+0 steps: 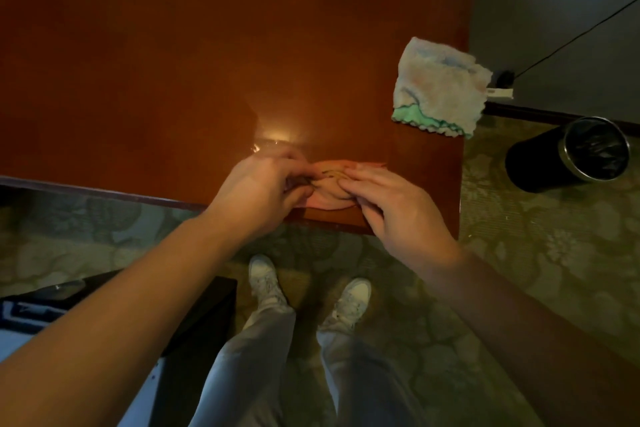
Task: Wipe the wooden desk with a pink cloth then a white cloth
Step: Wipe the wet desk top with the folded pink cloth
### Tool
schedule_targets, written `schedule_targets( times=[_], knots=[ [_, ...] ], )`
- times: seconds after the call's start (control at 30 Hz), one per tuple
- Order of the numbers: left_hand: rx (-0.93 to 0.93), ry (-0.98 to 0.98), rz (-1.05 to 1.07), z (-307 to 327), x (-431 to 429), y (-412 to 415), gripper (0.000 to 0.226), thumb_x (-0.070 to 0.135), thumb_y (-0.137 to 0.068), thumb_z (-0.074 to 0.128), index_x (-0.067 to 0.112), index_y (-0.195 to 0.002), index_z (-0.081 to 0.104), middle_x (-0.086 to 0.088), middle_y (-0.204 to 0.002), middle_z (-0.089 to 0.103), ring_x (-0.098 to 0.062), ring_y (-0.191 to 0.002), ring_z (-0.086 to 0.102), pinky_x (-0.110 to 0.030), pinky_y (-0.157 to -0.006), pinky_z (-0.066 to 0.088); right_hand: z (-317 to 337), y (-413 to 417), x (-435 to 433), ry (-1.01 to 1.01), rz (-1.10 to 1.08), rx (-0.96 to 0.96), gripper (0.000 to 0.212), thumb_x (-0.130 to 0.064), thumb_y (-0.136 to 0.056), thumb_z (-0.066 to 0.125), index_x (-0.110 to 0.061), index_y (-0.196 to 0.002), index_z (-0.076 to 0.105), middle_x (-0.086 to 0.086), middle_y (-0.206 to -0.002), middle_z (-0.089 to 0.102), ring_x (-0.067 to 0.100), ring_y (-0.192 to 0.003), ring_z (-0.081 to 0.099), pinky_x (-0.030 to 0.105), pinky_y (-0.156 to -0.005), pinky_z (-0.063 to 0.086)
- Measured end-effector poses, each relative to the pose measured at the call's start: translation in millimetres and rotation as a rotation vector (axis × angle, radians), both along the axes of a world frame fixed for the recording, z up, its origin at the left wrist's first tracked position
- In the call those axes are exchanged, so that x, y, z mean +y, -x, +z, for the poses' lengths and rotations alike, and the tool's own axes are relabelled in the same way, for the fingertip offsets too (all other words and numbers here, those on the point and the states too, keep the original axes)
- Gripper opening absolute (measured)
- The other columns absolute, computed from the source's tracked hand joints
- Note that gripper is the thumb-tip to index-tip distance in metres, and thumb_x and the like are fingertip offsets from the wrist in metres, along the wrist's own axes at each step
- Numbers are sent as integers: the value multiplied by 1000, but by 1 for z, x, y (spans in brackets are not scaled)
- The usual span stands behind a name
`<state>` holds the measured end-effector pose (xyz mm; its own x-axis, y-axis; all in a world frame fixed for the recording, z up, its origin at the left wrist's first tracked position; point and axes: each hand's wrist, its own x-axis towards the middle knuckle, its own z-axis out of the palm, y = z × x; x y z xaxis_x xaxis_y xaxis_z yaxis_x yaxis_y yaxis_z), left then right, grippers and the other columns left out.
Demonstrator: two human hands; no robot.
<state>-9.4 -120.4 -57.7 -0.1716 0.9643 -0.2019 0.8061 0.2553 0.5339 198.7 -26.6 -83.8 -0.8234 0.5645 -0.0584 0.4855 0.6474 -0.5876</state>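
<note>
Head view, looking down at near right corner of the wooden bench [173, 45]. Surface glossy, red-brown, a bright glare patch just beyond the hands.

Pink cloth [327, 198] lies on the bench at its near edge, close to the right corner, bunched and mostly covered by both hands. A thin strip of it shows past the fingertips on the far side.

Left grip [263, 191]: fingers curled in, pinching the left part of the pink cloth. Forearm comes in from lower left.

Right grip [391, 204]: fingers fairly straight and held together, lying flat on the right part of the pink cloth, pressing it to the bench. The heel of the hand hangs over the near edge.

White cloth [440, 87] rests further back along the right edge of the bench, well apart from the hands. Folded roughly square, green scalloped trim on its near side, faint pastel marks.

Off the bench: patterned carpet [554, 253], a dark round bin [571, 152] with a black liner to the right, a thin cable [571, 35] running along the far right wall. White shoes [265, 279] and pale trousers below, dark box [194, 305] at near left
</note>
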Motion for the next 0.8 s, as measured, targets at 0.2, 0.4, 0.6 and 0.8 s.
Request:
schedule_targets(
  times=[0.2, 0.4, 0.6, 0.8],
  knots=[
    [41, -19, 89, -3, -1, 0, 31, 25, -88, 71, 26, -119, 69, 7, -115, 61, -15, -103, 57, -34, -90, 51, 10, 24, 22, -18, 72, -31, 34, -3, -90, 64, -16, -120, 72, 3, -130, 65, 20, -123, 58, 30, -108, 41],
    [4, -71, 280, -7, -40, -29, 34, 22, -88, 69, 25, -122, 67, 9, -114, 61, -6, -103, 51, -25, -91, 46, 7, 17, 0, 23, 104, -7, 39, 2, -86, 66, -14, -122, 70, 4, -132, 64, 18, -127, 55, 32, -113, 37],
    [35, -116, 270, -13, -54, -48, 33, 20, -85, 71, 20, -118, 70, 2, -114, 63, -8, -103, 52, -21, -89, 39, 2, 0, 4, 95, 176, -19, 41, 0, -86, 68, -17, -123, 70, -1, -134, 63, 13, -130, 53, 31, -115, 37],
    [52, -114, 264, -14, -52, -53, 32, 21, -86, 71, 19, -118, 70, 2, -111, 64, -11, -101, 55, -20, -85, 40, 7, 2, 18, 115, 247, -54, 39, 0, -88, 67, -18, -122, 71, -3, -132, 64, 10, -129, 53, 31, -113, 39]
  ],
)
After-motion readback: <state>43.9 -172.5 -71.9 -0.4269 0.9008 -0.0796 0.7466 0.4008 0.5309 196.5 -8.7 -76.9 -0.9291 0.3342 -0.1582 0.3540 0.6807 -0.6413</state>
